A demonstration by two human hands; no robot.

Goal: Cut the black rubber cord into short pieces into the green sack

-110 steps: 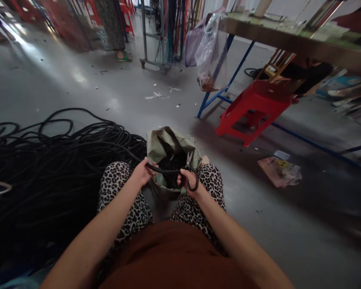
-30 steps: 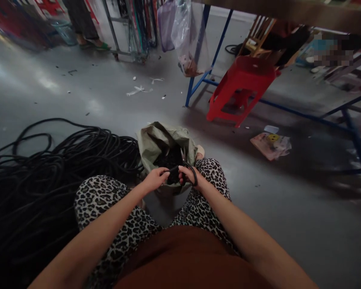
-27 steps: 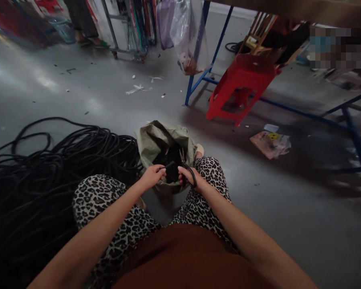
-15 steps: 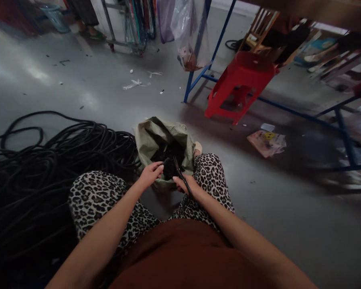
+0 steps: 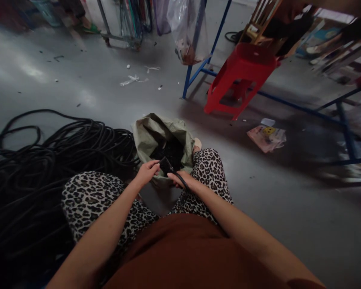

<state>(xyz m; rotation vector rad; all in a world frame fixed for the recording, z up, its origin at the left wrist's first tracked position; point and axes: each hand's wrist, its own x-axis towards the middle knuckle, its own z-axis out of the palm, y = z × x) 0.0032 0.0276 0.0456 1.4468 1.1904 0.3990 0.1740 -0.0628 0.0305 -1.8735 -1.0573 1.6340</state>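
My left hand (image 5: pixel 148 172) pinches a small black piece (image 5: pixel 165 163) over the mouth of a green woven sack (image 5: pixel 142 138). Dark scissors (image 5: pixel 180 179) are in my right hand (image 5: pixel 182 179), their blades at the black piece, close to my left fingertips. The sack stands open between my knees and holds many small black bits (image 5: pixel 174 150). Whether the blades are closed on the piece is too dark to tell.
A large heap of black cord (image 5: pixel 57 156) lies on the floor at the left. Beyond the sack are a red plastic stool (image 5: pixel 246 76), a blue table frame (image 5: pixel 188 80) and a hanging plastic bag (image 5: pixel 189 36). A printed packet (image 5: pixel 266 138) lies at the right.
My hands have come closer together, and the scissor blades now meet the black piece. The view has shifted slightly.
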